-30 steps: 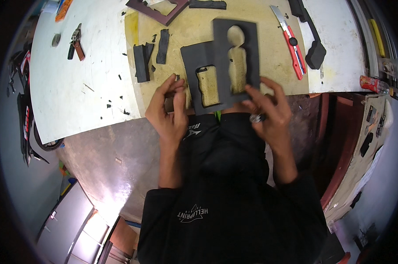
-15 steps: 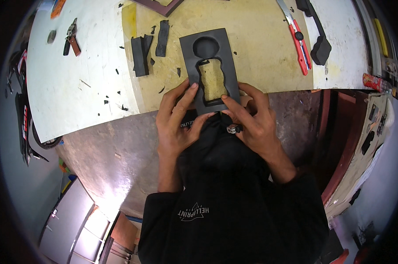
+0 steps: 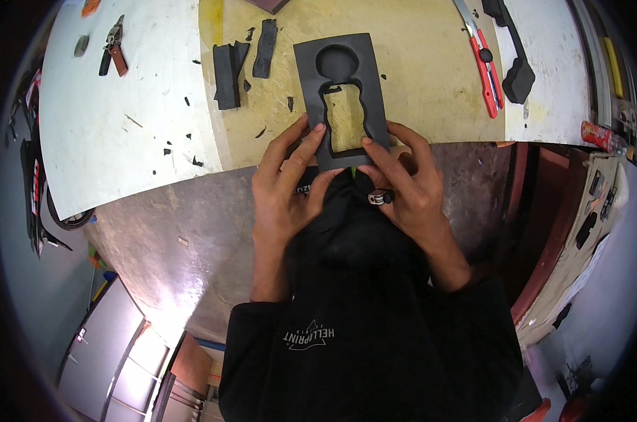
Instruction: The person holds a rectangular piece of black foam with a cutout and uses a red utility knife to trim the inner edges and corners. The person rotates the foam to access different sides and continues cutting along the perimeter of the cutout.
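A black foam block (image 3: 375,90) has a round recess at its far end and a wavy-edged opening cut through it. The yellowish board shows through that opening. My left hand (image 3: 288,176) is closed on the block's near left side, fingers along the edge. My right hand (image 3: 408,172) grips the near right corner, one fingertip at the rim of the opening. By the palm of my right hand is a small metal-and-black piece (image 3: 381,197); I cannot tell whether it is held. The block's near end reaches past the table edge.
Black foam offcuts (image 3: 227,76) and crumbs lie left of the block. A red-handled cutter knife (image 3: 489,74) and a long black foam piece (image 3: 518,79) lie at right. A brown-handled tool (image 3: 114,53) lies far left. A red packet (image 3: 597,133) is beyond the table's right end.
The table and the foam block sit slightly higher in the picture, with the block a little to the right. Both hands keep the same hold on it.
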### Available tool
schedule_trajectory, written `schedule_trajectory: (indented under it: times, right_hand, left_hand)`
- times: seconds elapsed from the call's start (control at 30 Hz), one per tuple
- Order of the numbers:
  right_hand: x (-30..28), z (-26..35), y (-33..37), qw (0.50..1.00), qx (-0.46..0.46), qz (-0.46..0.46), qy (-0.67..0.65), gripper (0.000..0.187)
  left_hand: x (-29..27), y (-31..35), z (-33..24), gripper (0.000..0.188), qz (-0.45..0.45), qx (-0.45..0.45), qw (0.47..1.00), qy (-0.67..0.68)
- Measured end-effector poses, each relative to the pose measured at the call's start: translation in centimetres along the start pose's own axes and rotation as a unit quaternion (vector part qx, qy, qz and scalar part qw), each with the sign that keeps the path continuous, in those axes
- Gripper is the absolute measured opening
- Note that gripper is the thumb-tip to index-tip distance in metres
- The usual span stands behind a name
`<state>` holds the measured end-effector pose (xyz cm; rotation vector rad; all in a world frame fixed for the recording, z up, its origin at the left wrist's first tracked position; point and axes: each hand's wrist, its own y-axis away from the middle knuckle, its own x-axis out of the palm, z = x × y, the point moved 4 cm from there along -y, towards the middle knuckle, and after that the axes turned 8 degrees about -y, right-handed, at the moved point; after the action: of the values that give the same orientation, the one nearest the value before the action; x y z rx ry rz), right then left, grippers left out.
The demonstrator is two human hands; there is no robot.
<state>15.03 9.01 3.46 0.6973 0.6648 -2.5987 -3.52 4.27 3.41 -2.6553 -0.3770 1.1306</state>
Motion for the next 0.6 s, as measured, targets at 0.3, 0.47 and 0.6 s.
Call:
schedule_trajectory:
  times: [0.3,0.47,0.6]
  right_hand:
    - [-0.17,-0.34,0.01,0.999,-0.033,0.005,0.035,0.052]
    - [0.45,-0.72,0.38,0.998,-0.049,-0.008,0.028,0.055]
    - [0.33,-0.93,0.72,0.998,-0.044,0.018,0.046,0.057]
  left_hand:
    - [-0.02,0.0,0.0,0.063,0.002,-0.012,1.0,-0.006]
    - [0.01,0.36,0.14,0.063,0.004,-0.016,1.0,-0.01]
    - [-0.06,0.18,0.22,0.064,0.015,-0.004,1.0,-0.024]
